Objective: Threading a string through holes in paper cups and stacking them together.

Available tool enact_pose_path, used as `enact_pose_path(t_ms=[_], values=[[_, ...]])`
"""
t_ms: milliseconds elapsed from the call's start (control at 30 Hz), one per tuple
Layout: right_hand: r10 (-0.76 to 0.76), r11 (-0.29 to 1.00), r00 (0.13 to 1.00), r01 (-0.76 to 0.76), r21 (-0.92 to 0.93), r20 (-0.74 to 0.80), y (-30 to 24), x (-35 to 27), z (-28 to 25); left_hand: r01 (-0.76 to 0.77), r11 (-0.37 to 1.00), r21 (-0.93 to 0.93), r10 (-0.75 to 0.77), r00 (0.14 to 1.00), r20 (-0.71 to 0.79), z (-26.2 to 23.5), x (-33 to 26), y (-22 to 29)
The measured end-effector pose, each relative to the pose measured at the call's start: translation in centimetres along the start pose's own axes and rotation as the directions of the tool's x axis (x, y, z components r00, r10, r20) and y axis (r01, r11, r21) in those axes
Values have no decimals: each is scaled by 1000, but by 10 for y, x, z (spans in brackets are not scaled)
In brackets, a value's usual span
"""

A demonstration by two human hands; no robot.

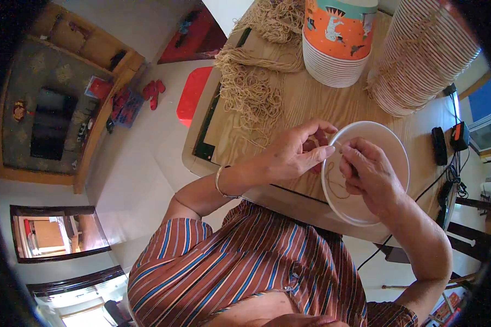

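A white paper bucket (396,143) stands at the table's near edge with its mouth facing up. My left hand (297,152) is closed at the bucket's left rim, thumb at the edge and fingers curled on the outer side. Over the opening, my right hand (370,171) pinches a thin tan string near that same rim. More of the string (338,188) lies in a loose curl inside the bucket. The fingertips of both hands are close together, and exactly how the string passes between them is too small to make out.
Heaps of tan string (251,92) cover the table's left side. Behind stand a stack of orange printed buckets (338,38) and a tall leaning stack of white buckets (420,60) with strings. Black adapters (439,146) and cables lie at right. A red stool (193,95) stands left.
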State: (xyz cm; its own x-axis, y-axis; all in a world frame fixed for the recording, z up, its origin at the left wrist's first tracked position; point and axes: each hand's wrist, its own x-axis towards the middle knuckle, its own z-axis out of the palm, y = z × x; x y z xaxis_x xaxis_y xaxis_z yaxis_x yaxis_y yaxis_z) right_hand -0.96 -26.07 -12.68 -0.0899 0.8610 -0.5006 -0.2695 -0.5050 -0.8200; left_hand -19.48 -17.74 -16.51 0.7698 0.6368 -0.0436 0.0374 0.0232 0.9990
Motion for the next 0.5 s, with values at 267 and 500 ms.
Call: enact_pose_path(t_ms=[267, 500], values=[[2, 999, 1000, -3, -46, -18, 0, 3, 1, 4, 998, 65, -3, 1000, -15, -1, -1, 3], [-9, 999, 1000, 8, -46, -19, -1, 5, 2, -4, 999, 50, 5, 1000, -20, -1, -3, 2]])
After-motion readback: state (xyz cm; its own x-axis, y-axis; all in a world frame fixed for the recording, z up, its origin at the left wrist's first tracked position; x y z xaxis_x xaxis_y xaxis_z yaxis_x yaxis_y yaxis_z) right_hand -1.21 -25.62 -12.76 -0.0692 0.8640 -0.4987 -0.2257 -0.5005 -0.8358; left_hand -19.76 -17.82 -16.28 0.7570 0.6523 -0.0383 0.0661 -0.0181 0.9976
